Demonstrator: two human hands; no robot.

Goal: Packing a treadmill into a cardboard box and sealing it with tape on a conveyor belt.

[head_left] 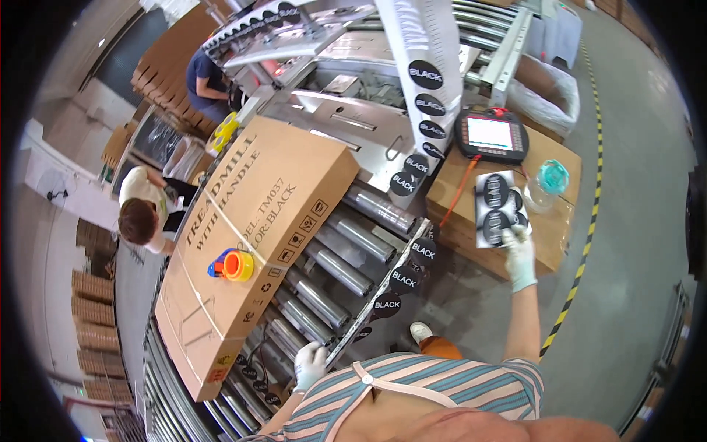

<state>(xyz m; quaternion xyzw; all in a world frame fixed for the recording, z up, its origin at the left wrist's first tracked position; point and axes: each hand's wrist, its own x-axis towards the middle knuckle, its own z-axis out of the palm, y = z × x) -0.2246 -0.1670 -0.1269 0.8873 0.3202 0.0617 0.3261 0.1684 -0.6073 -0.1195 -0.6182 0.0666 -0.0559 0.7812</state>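
My right hand (521, 259), in a white glove, is closed at the lower edge of a white sheet of round black stickers (495, 200). That sheet lies on a brown cardboard box (460, 193) at my right. Beside the conveyor's near side rail, my left hand (310, 365), also gloved, has its fingers curled; whatever they may hold is hidden. A large flat carton (276, 195), bound with white straps, lies across the conveyor rollers (336, 267). On top of it rests a yellow and orange tape roll (237, 266) with a blue part.
A dark handheld controller with a screen (491, 135) and a clear jar with a teal lid (551, 178) share the box. More black stickers (403, 279) hang along the rail. One co-worker (144, 210) is beyond the carton, another (208, 87) by the machine (353, 121).
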